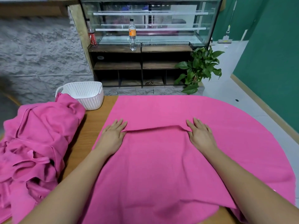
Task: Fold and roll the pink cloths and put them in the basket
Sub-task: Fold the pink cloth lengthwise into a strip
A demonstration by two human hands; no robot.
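A large pink cloth (161,159) lies spread flat over the wooden table (84,136) in front of me. My left hand (113,135) and my right hand (199,132) both press flat on it, fingers straight. A raised crease runs across the cloth between my two hands. A crumpled pile of more pink cloths (32,143) sits on the table's left side. The white perforated basket (85,93) stands at the far left of the table, behind that pile; I see nothing inside it.
Beyond the table stands a dark wooden shelf unit (140,65) under a glass display case, with two bottles (132,34) on it. A potted green plant (199,68) sits on the floor to its right. White tiled floor and a green wall lie to the right.
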